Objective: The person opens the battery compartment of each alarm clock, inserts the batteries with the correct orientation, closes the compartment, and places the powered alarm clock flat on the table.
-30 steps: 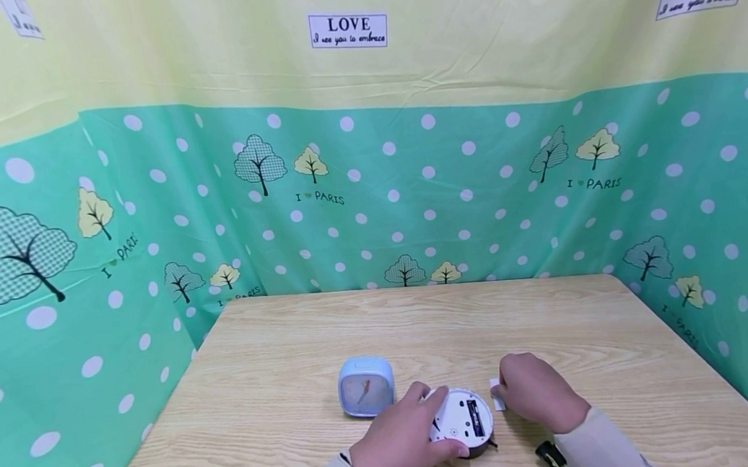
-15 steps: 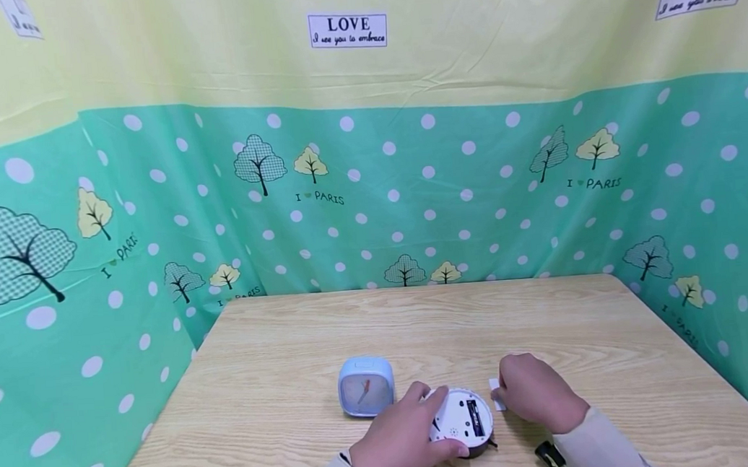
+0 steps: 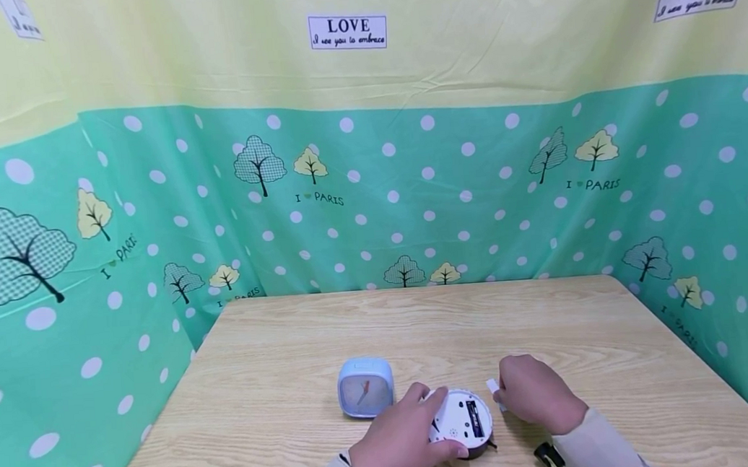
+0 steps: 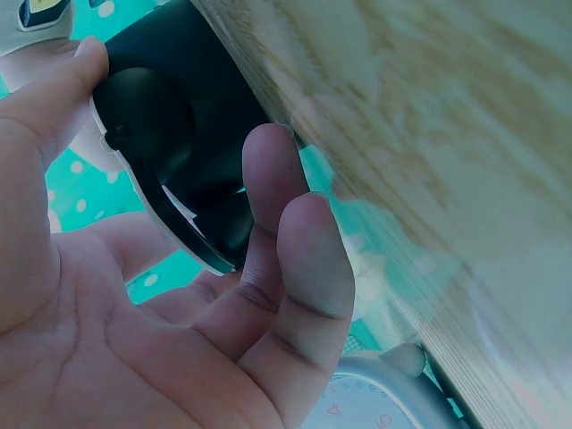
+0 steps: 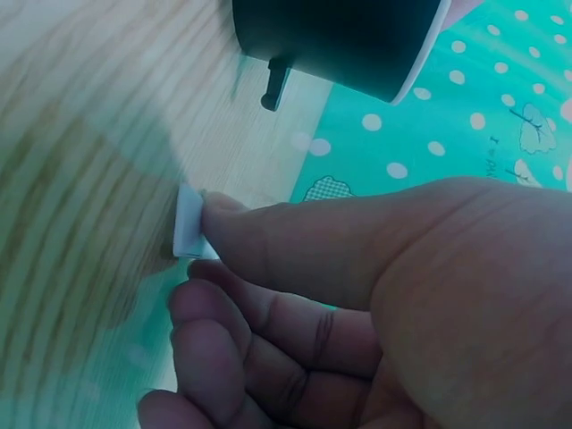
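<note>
In the head view my left hand [image 3: 398, 438] grips a round clock [image 3: 457, 417], thumb at the near rim and fingers over the far side. Its white back faces up, and a battery [image 3: 475, 419] sits in the uncovered slot. The dark body [image 4: 170, 116] of this clock fills the upper part of the left wrist view. Just to the right, my right hand [image 3: 538, 390] pinches a small flat white piece, perhaps a battery cover [image 5: 187, 223], between thumb and fingers, low by the tabletop. The right wrist view shows a small black peg [image 5: 276, 82] jutting from the clock's side.
A light blue square alarm clock [image 3: 366, 387] stands upright behind the left hand, its face toward me. All this rests on a wooden table [image 3: 278, 356]. A green and yellow patterned curtain [image 3: 411, 202] hangs along the back and both sides.
The white piece has tipped slightly, its far end leaning left in the right hand's pinch. The left hand and both clocks have stayed in place.
</note>
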### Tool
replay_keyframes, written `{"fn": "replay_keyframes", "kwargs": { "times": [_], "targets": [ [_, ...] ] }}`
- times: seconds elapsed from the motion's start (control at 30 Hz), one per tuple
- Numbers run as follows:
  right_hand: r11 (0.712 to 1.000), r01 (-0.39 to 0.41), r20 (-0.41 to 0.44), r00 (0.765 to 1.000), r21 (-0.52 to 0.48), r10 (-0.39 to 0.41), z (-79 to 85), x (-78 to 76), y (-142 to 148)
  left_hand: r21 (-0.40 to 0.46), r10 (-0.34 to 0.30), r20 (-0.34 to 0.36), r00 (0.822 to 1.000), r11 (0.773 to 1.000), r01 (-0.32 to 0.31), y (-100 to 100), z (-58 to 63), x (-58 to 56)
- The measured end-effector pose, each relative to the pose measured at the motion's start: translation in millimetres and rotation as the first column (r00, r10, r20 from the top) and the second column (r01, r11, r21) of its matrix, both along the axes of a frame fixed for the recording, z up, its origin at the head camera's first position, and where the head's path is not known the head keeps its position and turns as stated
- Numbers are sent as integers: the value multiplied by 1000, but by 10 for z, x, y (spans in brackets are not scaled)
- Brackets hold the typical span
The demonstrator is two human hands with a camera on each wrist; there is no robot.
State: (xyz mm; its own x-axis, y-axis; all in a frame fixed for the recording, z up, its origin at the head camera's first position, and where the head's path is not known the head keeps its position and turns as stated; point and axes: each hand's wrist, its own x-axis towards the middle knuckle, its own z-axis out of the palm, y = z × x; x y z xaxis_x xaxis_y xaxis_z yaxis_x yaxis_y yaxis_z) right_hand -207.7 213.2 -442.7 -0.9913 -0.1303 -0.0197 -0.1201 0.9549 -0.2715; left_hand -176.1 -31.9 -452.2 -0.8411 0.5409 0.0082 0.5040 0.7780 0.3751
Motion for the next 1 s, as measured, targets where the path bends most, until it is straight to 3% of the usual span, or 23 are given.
{"fn": "replay_keyframes", "kwargs": {
  "times": [0.2, 0.53, 1.0],
  "targets": [
    [1000, 4, -14, 1000, -8, -4, 2, 11, -3, 2, 0, 5, 1000, 1000, 0, -2, 0, -1],
    [1000, 21, 36, 999, -18, -20, 29, 36, -11, -1, 4, 5, 1000, 1000, -4, 0, -3, 2],
    [999, -13, 33, 999, -35, 14, 64, 52, -4, -6, -3, 7, 1000, 1000, 3, 3, 1, -7]
  ]
}}
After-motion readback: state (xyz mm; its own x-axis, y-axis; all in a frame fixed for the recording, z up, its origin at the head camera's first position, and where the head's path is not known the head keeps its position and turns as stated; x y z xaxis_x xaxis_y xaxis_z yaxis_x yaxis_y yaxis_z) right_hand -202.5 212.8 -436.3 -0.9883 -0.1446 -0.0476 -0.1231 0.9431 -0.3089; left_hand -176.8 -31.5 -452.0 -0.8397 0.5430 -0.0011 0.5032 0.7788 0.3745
